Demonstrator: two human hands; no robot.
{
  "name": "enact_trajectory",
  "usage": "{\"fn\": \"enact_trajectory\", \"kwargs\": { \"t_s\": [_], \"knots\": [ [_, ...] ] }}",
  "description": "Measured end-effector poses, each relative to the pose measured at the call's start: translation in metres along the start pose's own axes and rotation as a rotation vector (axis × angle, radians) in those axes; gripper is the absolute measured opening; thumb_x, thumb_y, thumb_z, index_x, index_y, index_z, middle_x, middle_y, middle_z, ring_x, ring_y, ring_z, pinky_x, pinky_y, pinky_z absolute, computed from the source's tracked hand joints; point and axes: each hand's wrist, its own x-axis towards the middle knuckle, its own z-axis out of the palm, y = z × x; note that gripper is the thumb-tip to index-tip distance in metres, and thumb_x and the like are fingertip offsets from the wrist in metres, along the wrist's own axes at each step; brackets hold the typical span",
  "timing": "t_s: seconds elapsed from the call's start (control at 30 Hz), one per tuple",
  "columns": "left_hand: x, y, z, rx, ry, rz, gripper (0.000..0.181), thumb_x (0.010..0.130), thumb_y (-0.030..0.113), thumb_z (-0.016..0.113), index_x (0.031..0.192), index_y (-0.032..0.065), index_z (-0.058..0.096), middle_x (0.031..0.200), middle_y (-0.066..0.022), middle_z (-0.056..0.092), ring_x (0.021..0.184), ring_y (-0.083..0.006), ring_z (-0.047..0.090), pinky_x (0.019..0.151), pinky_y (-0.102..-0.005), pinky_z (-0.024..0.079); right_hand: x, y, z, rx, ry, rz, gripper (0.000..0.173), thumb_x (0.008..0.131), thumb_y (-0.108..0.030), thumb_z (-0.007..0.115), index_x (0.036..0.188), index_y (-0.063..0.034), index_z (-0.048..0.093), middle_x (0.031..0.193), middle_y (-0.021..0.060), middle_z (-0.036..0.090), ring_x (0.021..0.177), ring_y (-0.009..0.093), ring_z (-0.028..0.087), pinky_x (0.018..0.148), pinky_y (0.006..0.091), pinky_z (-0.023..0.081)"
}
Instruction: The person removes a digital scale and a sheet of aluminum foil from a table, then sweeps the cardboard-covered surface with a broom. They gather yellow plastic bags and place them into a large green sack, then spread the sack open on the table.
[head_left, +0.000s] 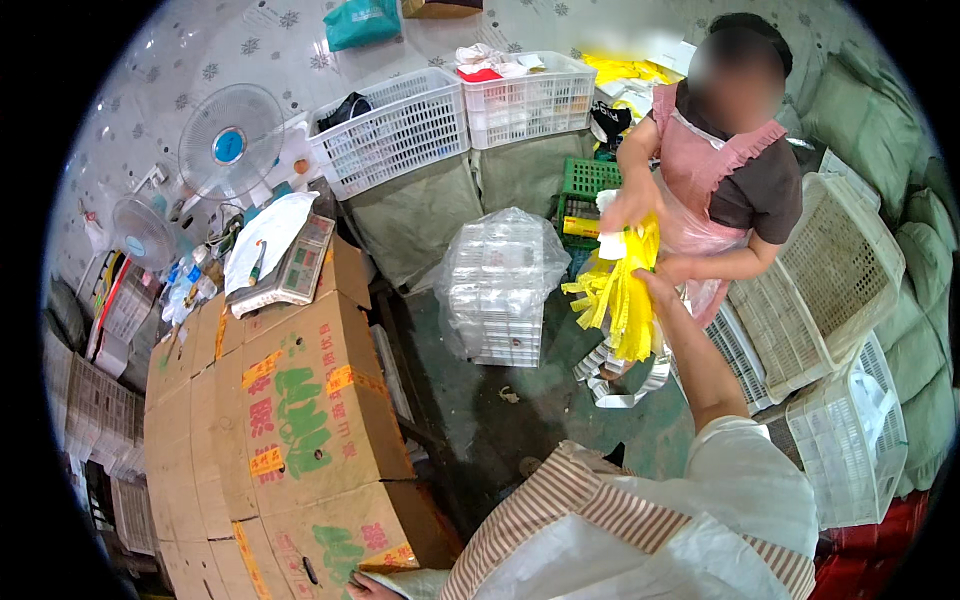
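My right hand (657, 289) reaches out to a hanging bundle of yellow mesh-like strips (631, 300) and grips it at its right side. A co-worker in a pink apron stands facing me, one hand close to mine and the other, blurred, above the top of the bundle by a white piece. At the bottom edge, my left hand (370, 588) is partly cut off and lies at the cardboard-covered surface (217, 427); its fingers show too little to tell their hold. White strips or packets (622, 397) lie on the floor below the bundle.
A plastic-wrapped stack of white trays (501, 285) stands mid-floor. White crates (397, 139) line the back, and more crates (825, 262) stand at the right. A weighing scale (300, 262) and two fans (229, 146) are at the left.
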Motion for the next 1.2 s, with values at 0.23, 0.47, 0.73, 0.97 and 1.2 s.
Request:
{"fn": "enact_trajectory", "kwargs": {
  "t_s": [0.23, 0.47, 0.73, 0.97, 1.2],
  "knots": [
    [-0.002, 0.009, -0.012, 0.038, -0.097, -0.041, 0.021, 0.082, 0.016, 0.053, 0.086, -0.0037, 0.058, 0.074, -0.0175, 0.060, 0.060, -0.0276, 0.055, 0.056, -0.0308, 0.046, -0.007, 0.049, -0.029, -0.364, 0.137, 0.126, 0.042, 0.066, -0.009, 0.060, 0.105, 0.0029, 0.047, 0.086, 0.0127, 0.058, 0.067, 0.029, 0.058, 0.062, 0.0377, 0.048],
    [-0.003, 0.027, -0.008, -0.172, -0.058, -0.123, 0.021, 0.080, 0.012, 0.051, 0.083, -0.0087, 0.052, 0.076, -0.0212, 0.055, 0.067, -0.0261, 0.050, 0.067, -0.0357, 0.042, -0.086, 0.025, 0.114, -1.372, 0.607, -0.684, 0.058, 0.061, -0.020, 0.064, 0.113, -0.0040, 0.042, 0.109, 0.0179, 0.047, 0.104, 0.034, 0.043, 0.089, 0.0409, 0.032],
    [-0.004, -0.002, 0.004, -0.116, 0.063, -0.107, 0.021, 0.077, 0.014, 0.054, 0.066, -0.0007, 0.043, 0.060, -0.0187, 0.045, 0.052, -0.0251, 0.041, 0.052, -0.0350, 0.036, -0.238, 0.126, 0.276, -0.643, -1.109, -0.091, 0.037, 0.070, -0.012, 0.062, 0.104, -0.0029, 0.049, 0.085, 0.0078, 0.059, 0.076, 0.012, 0.056, 0.069, 0.0256, 0.046],
    [-0.003, 0.053, 0.001, -0.564, 0.052, -0.370, 0.015, 0.076, 0.013, 0.054, 0.072, -0.0006, 0.049, 0.062, -0.0031, 0.050, 0.060, -0.0111, 0.047, 0.053, -0.0281, 0.038, -0.372, 0.108, 0.347, -0.617, -1.872, 0.379, 0.084, 0.072, -0.007, 0.064, 0.133, -0.0113, 0.006, 0.126, 0.0147, 0.032, 0.114, 0.022, 0.034, 0.091, 0.0350, 0.033],
    [0.000, 0.123, -0.081, -0.860, 0.093, -0.244, 0.022, 0.075, 0.009, 0.056, 0.095, 0.0004, 0.051, 0.086, -0.0075, 0.054, 0.083, -0.0146, 0.050, 0.071, -0.0281, 0.042, -0.414, 0.111, 0.408, -0.278, -1.714, 0.407, 0.032, 0.080, -0.007, 0.045, 0.111, -0.0002, 0.044, 0.102, 0.0073, 0.052, 0.093, 0.017, 0.048, 0.081, 0.0309, 0.039]
  ]
}}
